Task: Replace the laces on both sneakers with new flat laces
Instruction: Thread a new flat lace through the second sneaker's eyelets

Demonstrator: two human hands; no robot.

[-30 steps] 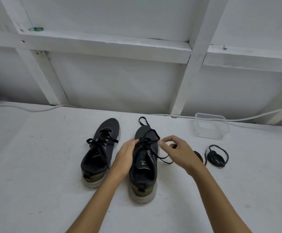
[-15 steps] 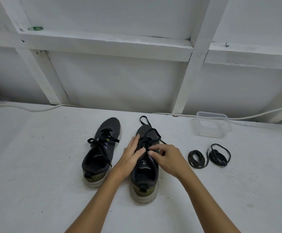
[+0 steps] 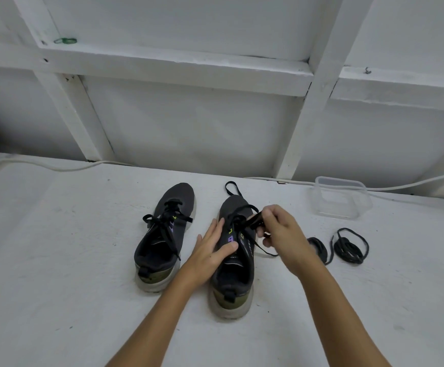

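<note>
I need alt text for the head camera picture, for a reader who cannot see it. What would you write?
A person's right hand pinches the black lace of the right sneaker while the left hand rests flat on that shoe. A second laced sneaker stands to its left on the white surface. Two coiled black laces and a clear plastic container lie to the right.

The white counter [image 3: 56, 260] carries two dark sneakers side by side: the left sneaker [image 3: 162, 234] and the right sneaker [image 3: 232, 274]. To their right lie two coiled black laces [image 3: 350, 246], and behind these a clear plastic container [image 3: 340, 198]. A white cable [image 3: 56, 168] runs along the back edge.
</note>
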